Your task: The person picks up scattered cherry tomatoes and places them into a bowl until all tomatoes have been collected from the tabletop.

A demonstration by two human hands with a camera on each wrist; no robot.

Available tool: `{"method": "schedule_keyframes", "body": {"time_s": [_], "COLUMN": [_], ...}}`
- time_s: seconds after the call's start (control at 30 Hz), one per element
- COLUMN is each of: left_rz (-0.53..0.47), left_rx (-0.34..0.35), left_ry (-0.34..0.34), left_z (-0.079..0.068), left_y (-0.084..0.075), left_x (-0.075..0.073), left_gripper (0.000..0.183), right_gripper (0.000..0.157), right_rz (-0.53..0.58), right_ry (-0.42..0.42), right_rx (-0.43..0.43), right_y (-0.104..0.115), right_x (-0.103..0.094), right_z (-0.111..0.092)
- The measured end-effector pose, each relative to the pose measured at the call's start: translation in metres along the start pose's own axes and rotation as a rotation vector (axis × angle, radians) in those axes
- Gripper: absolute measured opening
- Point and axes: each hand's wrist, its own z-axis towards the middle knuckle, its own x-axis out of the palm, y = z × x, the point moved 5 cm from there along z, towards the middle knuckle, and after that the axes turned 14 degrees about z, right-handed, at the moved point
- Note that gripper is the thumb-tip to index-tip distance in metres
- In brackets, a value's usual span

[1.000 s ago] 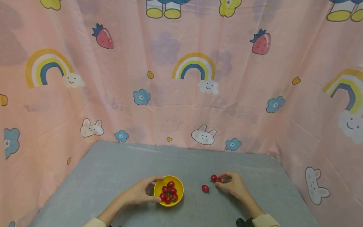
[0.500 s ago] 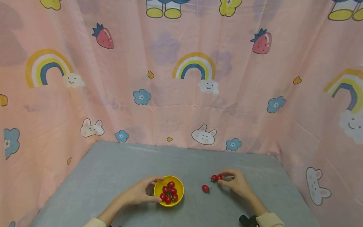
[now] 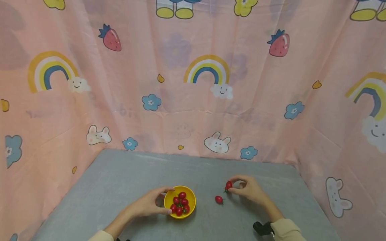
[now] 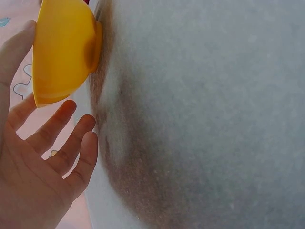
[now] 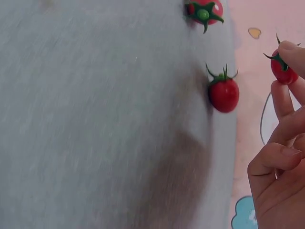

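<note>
A yellow bowl (image 3: 180, 216) stands on the table with several red cherry tomatoes (image 3: 184, 202) inside. My left hand (image 3: 147, 203) holds the bowl's left side, thumb at the near rim and a finger at the far rim. In the left wrist view the other fingers of the left hand (image 4: 43, 176) spread below the bowl (image 4: 66, 52). Lifted off the table, a cherry tomato (image 5: 281, 70) with a green stalk is pinched between the thumb and fingers of my right hand (image 3: 251, 190). Close under it a second tomato (image 5: 224, 95) rests on the table. Another loose tomato (image 3: 218, 199) lies nearer the bowl.
The grey table (image 3: 144, 170) is enclosed by a pink printed curtain (image 3: 193, 124) at the back and sides. A black device (image 3: 261, 228) sits at the right wrist.
The right hand has taken hold of one tomato of the pair and raised it slightly, moving a little left and away. The left hand and bowl have stayed put.
</note>
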Motion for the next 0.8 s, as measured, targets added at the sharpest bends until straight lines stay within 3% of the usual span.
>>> {"method": "schedule_keyframes", "body": {"time_s": [0.37,0.8], "left_rz": [0.004,0.002], "left_rx": [0.011,0.008], "left_ry": [-0.006,-0.01], "left_z": [-0.001,-0.001], "left_y": [-0.001,-0.001], "left_x": [-0.002,0.0], "left_gripper": [0.065,0.066], "right_gripper": [0.029,0.027], "right_rz": [0.009,-0.006], "right_ry": [0.02,0.102], "right_rx": [-0.008,-0.009], "right_y": [0.005,0.017], "right_x": [0.025,0.058], "right_z": [0.021,0.045]}}
